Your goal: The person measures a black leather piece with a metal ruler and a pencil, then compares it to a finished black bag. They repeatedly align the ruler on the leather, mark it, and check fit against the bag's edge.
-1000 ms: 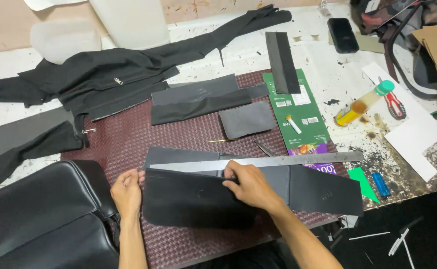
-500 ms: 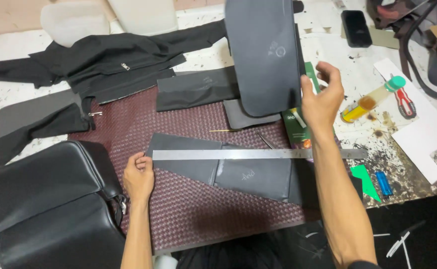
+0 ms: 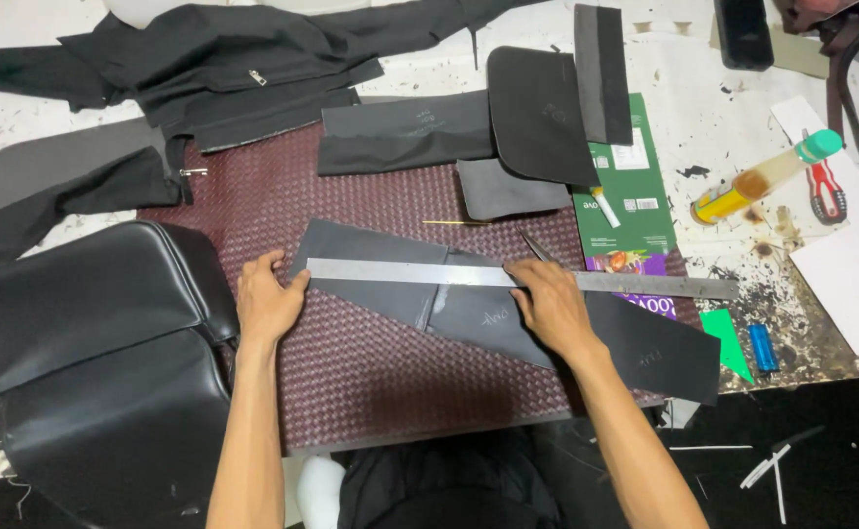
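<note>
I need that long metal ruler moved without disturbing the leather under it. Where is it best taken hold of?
Probably at the free right end of the metal ruler, from the right. It lies flat across the dark leather strip, held by the left hand and right hand; that end juts past the leather.

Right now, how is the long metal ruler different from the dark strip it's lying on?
The metal ruler is shiny silver; the dark strip is matte charcoal. The ruler is narrow and lies nearly level; the strip is wider and slants down to the right. The left hand and right hand press on both.
</note>
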